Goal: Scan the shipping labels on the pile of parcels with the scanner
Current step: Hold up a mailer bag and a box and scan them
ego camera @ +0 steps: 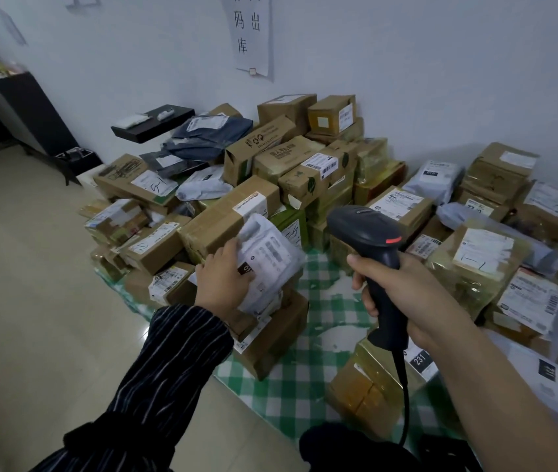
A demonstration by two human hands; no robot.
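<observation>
A big pile of cardboard boxes (291,165) and grey mailer bags with white shipping labels lies against the wall. My left hand (224,277) holds a white plastic parcel (272,264) tilted up, its label facing me, above a brown box (270,338). My right hand (403,294) grips the handle of a black corded barcode scanner (369,233), whose head points left towards that parcel, a short way from it.
A green-and-white checked cloth (304,386) covers the floor under the parcels. More boxes sit at the right (481,264) and near my right wrist (366,390). A black shelf (153,124) and a dark cabinet (29,107) stand left; beige floor (32,267) lies beside the pile.
</observation>
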